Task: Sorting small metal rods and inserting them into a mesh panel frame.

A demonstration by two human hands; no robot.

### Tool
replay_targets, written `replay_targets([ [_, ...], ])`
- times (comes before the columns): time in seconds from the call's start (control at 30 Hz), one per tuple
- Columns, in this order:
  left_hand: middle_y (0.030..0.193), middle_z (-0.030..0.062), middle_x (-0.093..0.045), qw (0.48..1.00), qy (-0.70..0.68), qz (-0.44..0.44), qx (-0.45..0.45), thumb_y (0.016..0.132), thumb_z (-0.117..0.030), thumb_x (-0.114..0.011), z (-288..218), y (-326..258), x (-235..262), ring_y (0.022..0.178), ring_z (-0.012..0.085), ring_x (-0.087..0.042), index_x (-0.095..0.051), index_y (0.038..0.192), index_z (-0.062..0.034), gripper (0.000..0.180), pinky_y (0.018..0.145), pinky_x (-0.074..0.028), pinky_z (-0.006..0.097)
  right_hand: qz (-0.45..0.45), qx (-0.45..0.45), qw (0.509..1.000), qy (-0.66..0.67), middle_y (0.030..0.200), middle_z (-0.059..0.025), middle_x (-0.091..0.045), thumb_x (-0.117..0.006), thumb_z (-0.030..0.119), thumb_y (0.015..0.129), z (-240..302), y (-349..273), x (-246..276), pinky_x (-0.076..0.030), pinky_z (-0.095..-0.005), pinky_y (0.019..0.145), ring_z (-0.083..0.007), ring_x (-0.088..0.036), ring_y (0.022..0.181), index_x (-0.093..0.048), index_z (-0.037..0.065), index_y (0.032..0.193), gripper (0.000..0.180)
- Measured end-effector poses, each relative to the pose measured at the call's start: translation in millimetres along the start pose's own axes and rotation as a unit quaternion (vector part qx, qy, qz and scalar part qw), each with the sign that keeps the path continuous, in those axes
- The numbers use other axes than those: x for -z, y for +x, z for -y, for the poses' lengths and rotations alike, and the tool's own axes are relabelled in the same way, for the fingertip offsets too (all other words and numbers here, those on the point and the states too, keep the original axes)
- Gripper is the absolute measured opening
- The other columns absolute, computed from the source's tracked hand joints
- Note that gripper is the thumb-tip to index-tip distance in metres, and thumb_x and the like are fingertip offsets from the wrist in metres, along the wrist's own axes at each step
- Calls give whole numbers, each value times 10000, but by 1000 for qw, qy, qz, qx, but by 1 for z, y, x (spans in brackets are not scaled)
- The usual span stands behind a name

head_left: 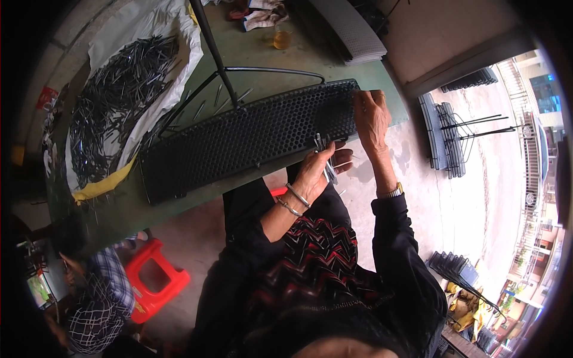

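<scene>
A long black perforated metal panel (250,131), with a thin black rod frame (219,62) rising from it, lies along the table's near edge. My left hand (313,170) is below the panel's right part, closed around a small bunch of thin metal pins (320,143) that stick out between thumb and fingers. At the panel's right end is my right hand (372,119), its fingertips pinched against the corner. Whatever sits between those fingertips is hidden.
On the green table (113,213), a white sack (190,51) holds a heap of metal pins (128,95). Beyond are a glass of amber liquid (282,40), gloves (262,17) and grey perforated sheets (346,30). A red stool (158,280) and a person (101,298) are at lower left; racks (444,134) stand right.
</scene>
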State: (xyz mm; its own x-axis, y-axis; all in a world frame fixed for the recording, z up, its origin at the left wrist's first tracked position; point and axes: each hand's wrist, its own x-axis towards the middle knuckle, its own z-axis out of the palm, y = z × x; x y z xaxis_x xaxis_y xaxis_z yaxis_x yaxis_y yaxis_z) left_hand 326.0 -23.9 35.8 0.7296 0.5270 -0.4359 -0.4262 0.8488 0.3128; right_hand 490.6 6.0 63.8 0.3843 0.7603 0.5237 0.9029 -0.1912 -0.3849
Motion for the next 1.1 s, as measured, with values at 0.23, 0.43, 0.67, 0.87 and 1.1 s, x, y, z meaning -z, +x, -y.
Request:
replay_targets([
  [0.23,908,113,-644,999,40,-17,16,931,-285,-571,-4,-6,-3,719,142,-573,-598,1100,-36,302,643,-500,287,-18,7,994,-104,859,-95,-578,-623,271,858,-10,-7,-2,-456,-392,631,-287,-590,755,-702,159,910,146],
  [0.43,759,59,-598,998,63,-13,-4,916,-313,-601,-4,-4,-3,570,56,-418,-608,1081,-21,336,465,-303,199,1,-3,990,-142,856,-101,-576,-638,289,851,-7,-12,6,-454,-390,676,-273,-586,786,-716,165,953,177],
  [0.67,729,60,-606,996,84,16,-16,906,-281,-620,-6,-7,-4,505,29,-375,-617,1065,-28,299,420,-250,177,205,-92,960,170,913,-140,-609,-656,276,851,4,-28,40,-474,-352,735,-245,-611,827,-674,47,1040,298],
  [0.87,813,84,-640,989,146,34,-10,898,-213,-628,-7,-10,-10,542,26,-383,-640,970,-47,181,441,-261,168,401,-189,826,348,833,-58,-634,-616,192,862,11,-22,69,-467,-276,690,-132,-602,778,-653,-37,984,262],
  [1.1,833,80,-649,989,145,26,-21,906,-197,-612,-2,-6,-11,575,30,-420,-626,977,-57,158,444,-276,166,366,-126,849,360,775,-52,-632,-598,213,848,3,-23,68,-452,-252,637,-117,-579,726,-643,-23,879,242],
])
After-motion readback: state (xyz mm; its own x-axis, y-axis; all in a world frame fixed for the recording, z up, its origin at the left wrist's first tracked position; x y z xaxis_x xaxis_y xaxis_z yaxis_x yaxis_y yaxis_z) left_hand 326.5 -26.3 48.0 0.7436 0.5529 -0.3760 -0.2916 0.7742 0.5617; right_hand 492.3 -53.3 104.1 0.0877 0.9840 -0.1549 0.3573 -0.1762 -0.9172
